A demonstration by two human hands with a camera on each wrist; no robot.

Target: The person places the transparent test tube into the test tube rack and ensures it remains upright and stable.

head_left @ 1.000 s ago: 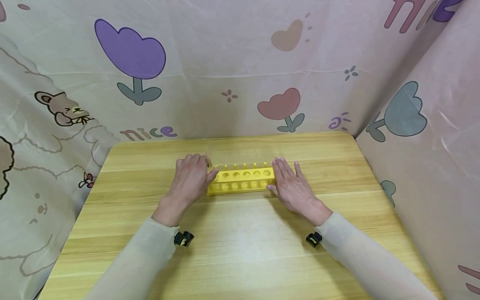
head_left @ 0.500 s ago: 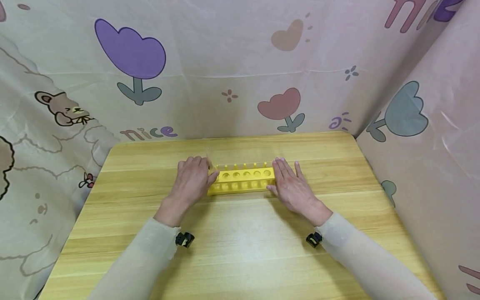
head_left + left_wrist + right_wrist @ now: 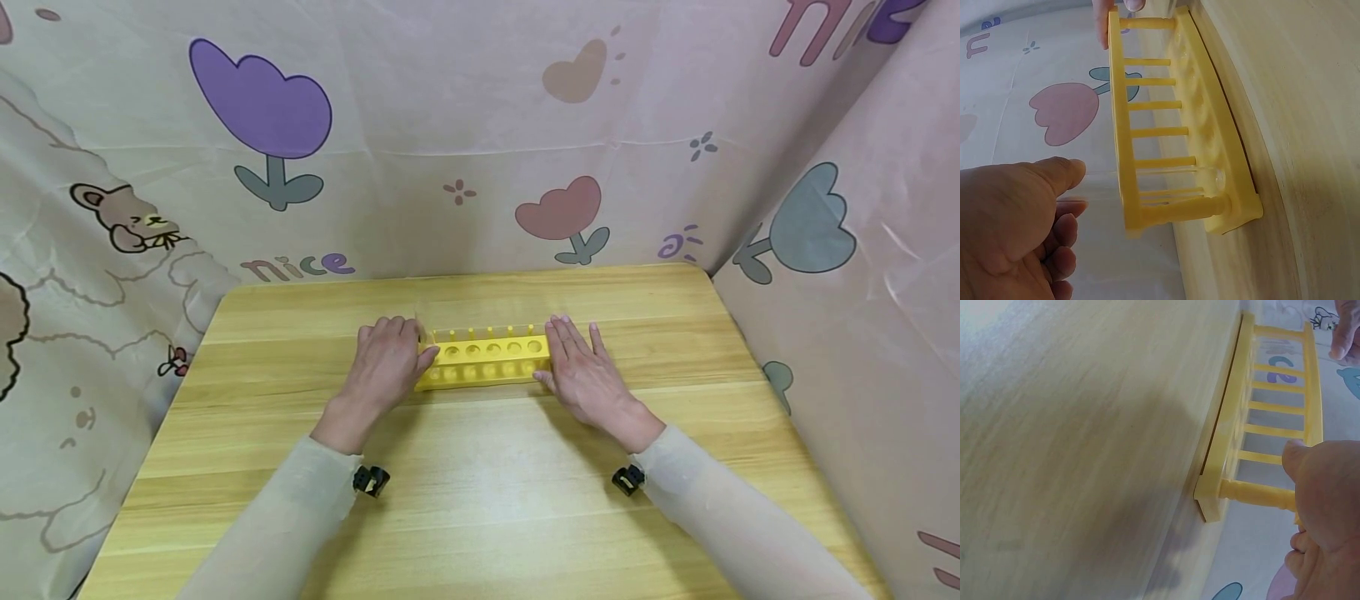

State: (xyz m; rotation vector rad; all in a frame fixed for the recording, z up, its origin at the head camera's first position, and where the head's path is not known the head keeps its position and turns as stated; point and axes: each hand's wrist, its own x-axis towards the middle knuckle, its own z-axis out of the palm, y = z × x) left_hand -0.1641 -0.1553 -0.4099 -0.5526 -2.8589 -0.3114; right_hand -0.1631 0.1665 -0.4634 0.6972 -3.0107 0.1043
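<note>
A yellow test tube rack (image 3: 491, 358) stands upright on the table, with a row of round holes in its top and a row of pegs behind. My left hand (image 3: 382, 358) is at the rack's left end. It pinches a clear test tube (image 3: 1100, 178) between thumb and forefinger; in the left wrist view the tube passes down through the end hole towards the base. My right hand (image 3: 588, 379) holds the rack's right end, thumb in front (image 3: 1291, 456) and long fingers lying nearly straight along the end.
The wooden table (image 3: 480, 500) bears the rack near its back edge. A patterned cloth (image 3: 420, 125) hangs behind and at both sides. Both sleeves carry a small black wrist camera (image 3: 371, 480).
My left hand has shifted slightly towards me and to the right, with its fingers lower at the rack's left end. The right hand and the rack have stayed in place.
</note>
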